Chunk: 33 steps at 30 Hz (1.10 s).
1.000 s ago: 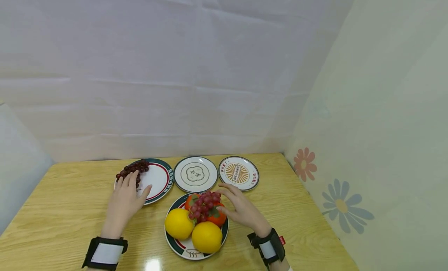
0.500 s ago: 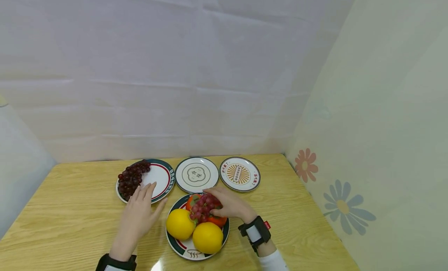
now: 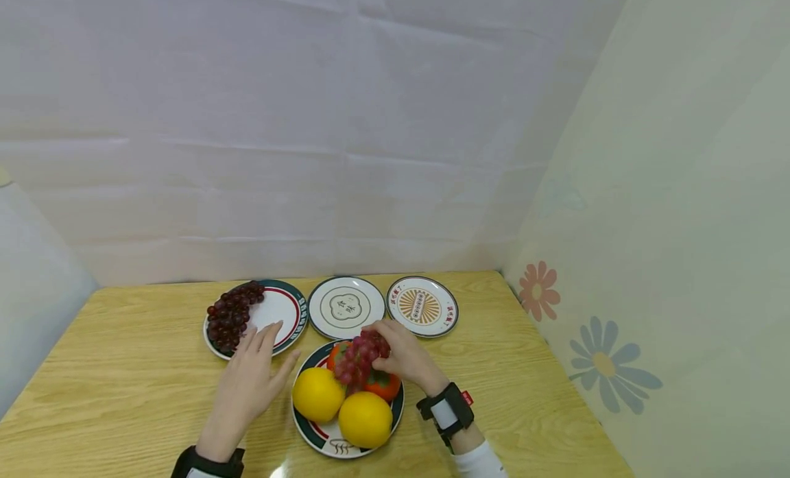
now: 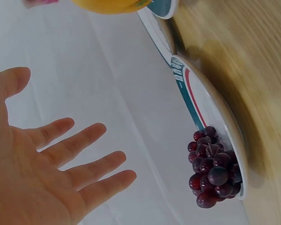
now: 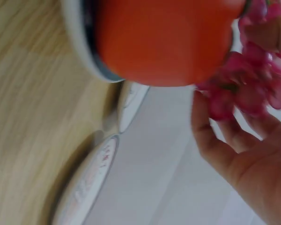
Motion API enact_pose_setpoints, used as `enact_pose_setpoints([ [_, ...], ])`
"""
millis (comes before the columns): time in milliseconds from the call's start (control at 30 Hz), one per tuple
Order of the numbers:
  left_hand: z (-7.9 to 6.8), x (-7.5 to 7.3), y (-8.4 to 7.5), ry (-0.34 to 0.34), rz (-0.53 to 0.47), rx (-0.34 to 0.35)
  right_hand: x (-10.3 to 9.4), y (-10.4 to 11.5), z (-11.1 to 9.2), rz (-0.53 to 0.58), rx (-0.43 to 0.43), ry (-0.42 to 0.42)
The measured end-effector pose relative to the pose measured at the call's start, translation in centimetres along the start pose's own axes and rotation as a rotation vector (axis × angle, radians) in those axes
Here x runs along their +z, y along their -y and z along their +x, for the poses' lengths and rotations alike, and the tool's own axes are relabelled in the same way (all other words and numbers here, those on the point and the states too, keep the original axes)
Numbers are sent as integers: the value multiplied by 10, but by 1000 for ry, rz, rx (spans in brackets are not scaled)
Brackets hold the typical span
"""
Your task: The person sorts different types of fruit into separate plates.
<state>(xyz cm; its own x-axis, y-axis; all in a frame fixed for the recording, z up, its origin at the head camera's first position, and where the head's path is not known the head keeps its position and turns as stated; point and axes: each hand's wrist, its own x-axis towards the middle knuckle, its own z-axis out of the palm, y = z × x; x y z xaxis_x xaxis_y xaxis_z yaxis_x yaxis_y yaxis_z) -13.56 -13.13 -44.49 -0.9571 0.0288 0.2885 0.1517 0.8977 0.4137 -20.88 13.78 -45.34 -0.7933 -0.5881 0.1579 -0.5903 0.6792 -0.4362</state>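
Apparently pick-up step: right grip (image 3: 406, 355) pinches red grapes (image 3: 354, 365); left grip (image 3: 249, 375) spread, empty; steady lift seems needed.

Red grapes (image 3: 354, 361) look shiny, the table (image 3: 123, 368) smooth wood, the backdrop (image 3: 296, 121) creased matt cloth.

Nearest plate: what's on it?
Two yellow fruits and two orange fruits; red grapes, gripped by the right hand, partly hide the latter. Under the fruit, the plate can't be seen.

Screened-off tabletop corner, room type unclear: wooden table (image 3: 123, 382) stands before creased pale backdrop (image 3: 339, 121), flower-printed side panel (image 3: 679, 224).
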Motion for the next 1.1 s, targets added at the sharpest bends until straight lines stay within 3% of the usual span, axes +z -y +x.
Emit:
enact_pose_setpoints([
  [200, 1, -5, -22, 65, -51, 27, -18, 31, 0, -62, -117, -149],
  [400, 0, -1, -47, 126, -138, 108, -18, 57, 2, -79, -260, -212],
  [567, 4, 5, -53, 148, -260, 141, -14, 66, 2, -122, -275, -221],
  [667, 9, 7, -50, 138, -303, 175, -13, 65, 1, -143, -270, -203],
  [800, 20, 5, -40, 84, -274, 199, -13, 61, 1, -132, -276, -187],
  [933, 37, 1, -24, 1, -192, 141, -16, 54, -2, -103, -268, -194],
  [1100, 61, 8, 11, -121, -79, 36, -21, 47, -9, -77, -220, -212],
])
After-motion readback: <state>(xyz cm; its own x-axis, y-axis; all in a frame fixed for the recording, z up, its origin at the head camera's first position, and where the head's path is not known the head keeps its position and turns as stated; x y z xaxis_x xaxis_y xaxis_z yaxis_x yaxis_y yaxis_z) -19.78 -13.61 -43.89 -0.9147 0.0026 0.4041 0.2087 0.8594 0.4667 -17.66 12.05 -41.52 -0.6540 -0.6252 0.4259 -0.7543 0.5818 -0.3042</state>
